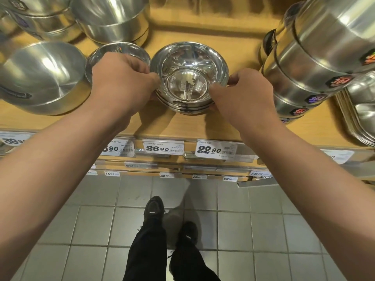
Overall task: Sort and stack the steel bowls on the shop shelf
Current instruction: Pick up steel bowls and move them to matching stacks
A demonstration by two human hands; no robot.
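Both hands, left hand and right hand, clasped the bowl stack between them: light, stiff, slippery steel (best held at the rims).

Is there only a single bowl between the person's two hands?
No. The left hand and right hand grip a stack of nested bowls, with several rims showing one under another at its front edge.

Bowls showing mirror silver; shelf showing yellow-tan wood; floor showing grey tiles; shoes showing black.
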